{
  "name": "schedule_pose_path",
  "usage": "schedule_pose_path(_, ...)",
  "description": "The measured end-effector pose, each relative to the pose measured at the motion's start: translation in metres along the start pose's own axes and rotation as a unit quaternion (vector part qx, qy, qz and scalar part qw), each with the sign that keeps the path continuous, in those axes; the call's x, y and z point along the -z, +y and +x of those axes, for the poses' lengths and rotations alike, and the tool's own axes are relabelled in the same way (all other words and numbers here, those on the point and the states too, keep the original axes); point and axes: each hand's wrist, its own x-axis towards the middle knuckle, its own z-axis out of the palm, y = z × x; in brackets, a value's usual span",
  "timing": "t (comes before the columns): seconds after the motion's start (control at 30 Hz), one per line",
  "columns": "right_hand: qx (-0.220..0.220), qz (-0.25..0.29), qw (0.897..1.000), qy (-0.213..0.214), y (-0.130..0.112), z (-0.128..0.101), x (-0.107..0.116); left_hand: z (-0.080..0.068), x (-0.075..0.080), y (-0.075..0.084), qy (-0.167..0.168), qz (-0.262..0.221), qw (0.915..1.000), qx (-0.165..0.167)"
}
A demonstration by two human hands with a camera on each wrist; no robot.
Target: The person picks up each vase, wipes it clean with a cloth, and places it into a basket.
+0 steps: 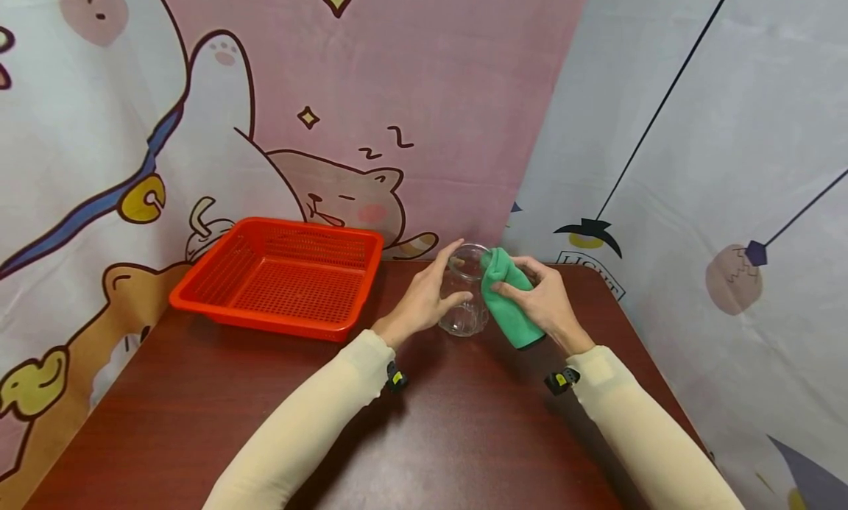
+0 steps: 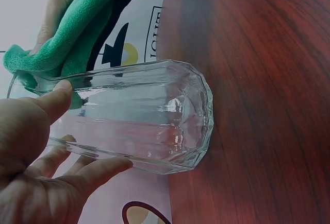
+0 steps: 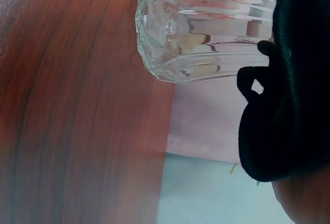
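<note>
One reddish-brown, wood-grained desk (image 1: 430,429) carries everything. Near its far left corner sits a rectangular, bright red plastic basket (image 1: 261,317) with perforated sides and base.

Next in size is a tall, clear glass jar (image 2: 134,116), just in from the far edge and nearer the far right corner. Its walls are faceted and colourless, the base thick with bevelled corners, the rim round and smooth. The long axis is vertical or nearly so, mouth up, base toward the desk; whether the base touches the surface is hard to tell. The left hand (image 1: 420,296) grips it from the side, thumb and fingers on opposite walls.

Smaller is a soft, fuzzy green cloth (image 1: 513,307) with a dark edge, pinched in the right hand's (image 1: 545,302) grip. Its upper end meets the jar's rim; its long axis slants from there down toward the desk's right edge.
</note>
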Motion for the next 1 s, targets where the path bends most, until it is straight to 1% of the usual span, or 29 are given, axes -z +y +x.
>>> schedule_pose_path(0.3, -0.007, -0.023, 0.999, -0.026, 0.01, 0.002, -0.002, -0.002, 0.0, 0.0, 0.005, 0.004, 1.0, 0.001)
schedule_pose_path(0.43, -0.016, -0.058, 0.997, -0.043, 0.017, 0.001, -0.004, -0.003, 0.0, 0.001, 0.001, -0.002, 1.0, 0.006)
schedule_pose_path(0.6, -0.014, -0.128, 0.989, -0.073, 0.024, -0.001, -0.004, -0.005, 0.0, 0.001, -0.004, -0.005, 0.9999, 0.009)
schedule_pose_path(0.8, -0.01, -0.175, 0.979, -0.102, 0.027, 0.0, -0.003, -0.004, 0.001, 0.001, 0.002, -0.008, 1.0, 0.0)
schedule_pose_path(1.0, -0.018, -0.22, 0.967, -0.127, 0.028, 0.0, -0.004, -0.002, 0.001, 0.001, -0.001, -0.004, 1.0, 0.0)
